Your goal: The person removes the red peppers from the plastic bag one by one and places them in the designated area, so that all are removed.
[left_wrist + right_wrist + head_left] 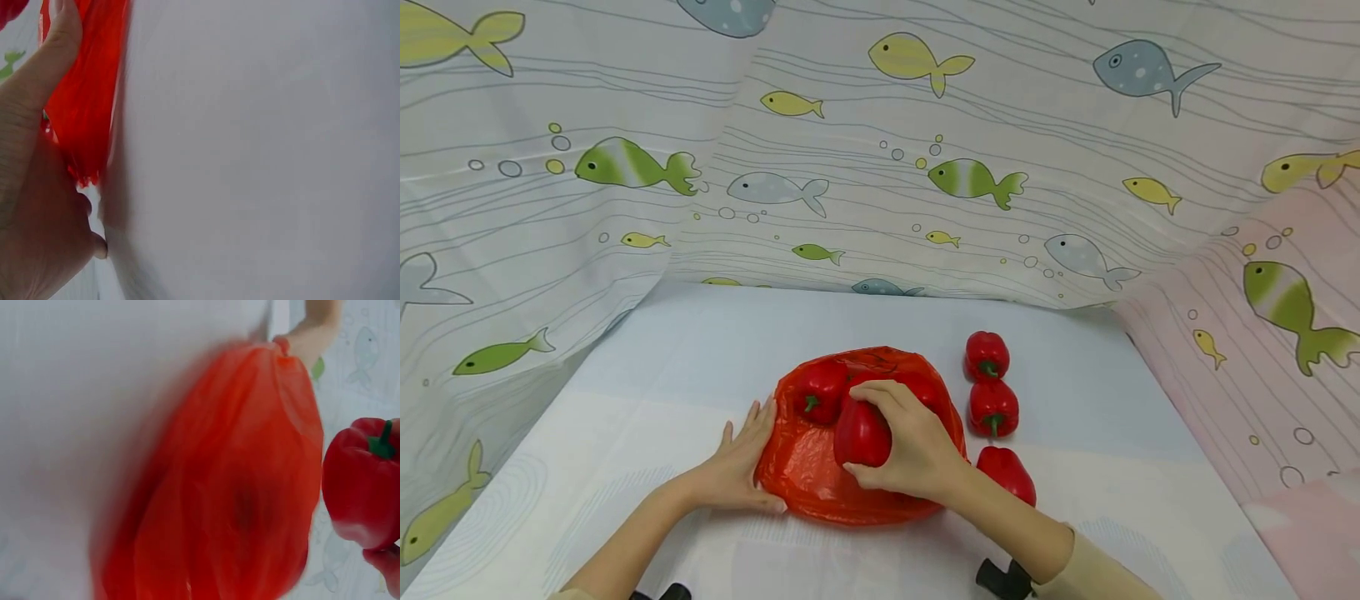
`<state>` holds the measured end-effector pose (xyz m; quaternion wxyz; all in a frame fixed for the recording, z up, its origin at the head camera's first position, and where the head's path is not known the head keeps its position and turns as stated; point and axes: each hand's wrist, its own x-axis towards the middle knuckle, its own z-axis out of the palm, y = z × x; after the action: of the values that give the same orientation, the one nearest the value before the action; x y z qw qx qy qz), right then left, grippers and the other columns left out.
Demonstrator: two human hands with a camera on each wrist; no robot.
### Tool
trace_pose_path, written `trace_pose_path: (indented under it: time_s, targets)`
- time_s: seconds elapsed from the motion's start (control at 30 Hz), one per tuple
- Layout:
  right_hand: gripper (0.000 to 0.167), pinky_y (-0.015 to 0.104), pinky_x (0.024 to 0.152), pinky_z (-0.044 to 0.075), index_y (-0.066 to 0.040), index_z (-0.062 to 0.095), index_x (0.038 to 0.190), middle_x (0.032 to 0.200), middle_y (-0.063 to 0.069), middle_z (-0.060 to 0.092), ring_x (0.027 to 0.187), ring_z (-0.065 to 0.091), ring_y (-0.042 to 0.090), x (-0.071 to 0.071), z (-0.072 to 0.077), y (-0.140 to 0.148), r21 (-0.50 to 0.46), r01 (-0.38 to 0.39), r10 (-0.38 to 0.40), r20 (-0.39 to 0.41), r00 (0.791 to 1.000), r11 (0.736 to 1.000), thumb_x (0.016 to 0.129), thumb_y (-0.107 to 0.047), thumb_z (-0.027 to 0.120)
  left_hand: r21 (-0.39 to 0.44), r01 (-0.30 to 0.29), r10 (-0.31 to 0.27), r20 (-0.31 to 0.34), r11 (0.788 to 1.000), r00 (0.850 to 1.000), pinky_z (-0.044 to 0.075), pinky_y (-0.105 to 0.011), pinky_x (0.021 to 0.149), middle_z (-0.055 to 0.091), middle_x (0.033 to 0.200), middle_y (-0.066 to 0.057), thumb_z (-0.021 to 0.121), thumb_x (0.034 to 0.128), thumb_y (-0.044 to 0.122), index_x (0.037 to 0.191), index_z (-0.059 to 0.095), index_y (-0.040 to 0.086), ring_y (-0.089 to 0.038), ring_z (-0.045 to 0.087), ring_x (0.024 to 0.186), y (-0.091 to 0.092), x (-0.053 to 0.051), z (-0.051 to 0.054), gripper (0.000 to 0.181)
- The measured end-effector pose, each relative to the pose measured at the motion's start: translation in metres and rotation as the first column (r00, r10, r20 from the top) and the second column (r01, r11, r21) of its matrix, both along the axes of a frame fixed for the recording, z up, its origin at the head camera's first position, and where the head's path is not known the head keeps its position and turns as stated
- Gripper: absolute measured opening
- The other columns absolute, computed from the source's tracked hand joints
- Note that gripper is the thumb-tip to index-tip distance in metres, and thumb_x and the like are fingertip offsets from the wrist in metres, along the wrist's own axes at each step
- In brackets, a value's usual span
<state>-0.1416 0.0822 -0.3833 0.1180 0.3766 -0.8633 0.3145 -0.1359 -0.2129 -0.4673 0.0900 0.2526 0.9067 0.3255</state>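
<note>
An orange-red plastic bag (805, 492) lies spread open on the table. My right hand (917, 433) grips a red bell pepper (859, 433) over the bag, thumb on one side and fingers on the other. The right wrist view shows that bell pepper (362, 487) with its green stem, raised beside the bag (237, 456). My left hand (737, 462) rests against the bag's left edge with fingers extended. In the left wrist view, its thumb lies along the bag's side (87, 106). Inside the bag sits another bell pepper (822, 392); one more red shape (925, 390) is partly hidden behind my right hand.
Three red bell peppers stand in a column right of the bag: a far one (987, 356), a middle one (993, 408) and a near one (1006, 473), partly covered by my right forearm. Fish-patterned cloth (865, 133) walls in the white table (737, 333) at back and sides.
</note>
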Motion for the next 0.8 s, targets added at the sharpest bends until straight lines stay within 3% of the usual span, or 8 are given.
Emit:
trace_pose_path:
  time_s: [0.3,0.57,0.8]
  targets:
    - [0.081,0.036,0.084,0.054,-0.011,0.048,0.132,0.135,0.0,0.049,0.124,0.045,0.017,-0.004,0.012,0.017,-0.112,-0.038,0.027,-0.098,0.995,0.993,0.064,-0.028,0.089,-0.008,-0.014,0.014,0.01,1.0,1.0,-0.01,-0.076,0.098,-0.002,0.156,-0.029,0.084,0.0643,0.051,0.15,-0.004,-0.008,-0.05,-0.01,0.14,0.001,0.002,0.003,0.135]
    - [0.08,0.036,0.084,0.054,-0.01,0.048,0.132,0.135,0.002,0.049,0.123,0.048,0.019,-0.005,0.017,0.03,-0.166,-0.052,0.038,-0.085,0.996,0.985,0.065,-0.025,0.089,-0.018,-0.025,0.026,0.01,1.0,1.0,-0.009,-0.075,0.098,-0.002,0.157,-0.028,0.083,0.0635,0.055,0.15,-0.002,-0.008,-0.05,-0.009,0.14,0.003,0.002,-0.003,0.136]
    - [0.081,0.038,0.083,0.055,-0.009,0.048,0.133,0.134,0.003,0.05,0.122,0.049,0.02,-0.005,0.023,0.042,-0.187,-0.034,0.017,-0.095,0.995,0.982,0.064,-0.024,0.089,-0.016,-0.025,0.025,0.004,1.0,1.0,-0.01,-0.075,0.098,-0.002,0.157,-0.029,0.084,0.0633,0.053,0.15,-0.003,-0.008,-0.05,-0.009,0.14,0.004,0.003,-0.001,0.136]
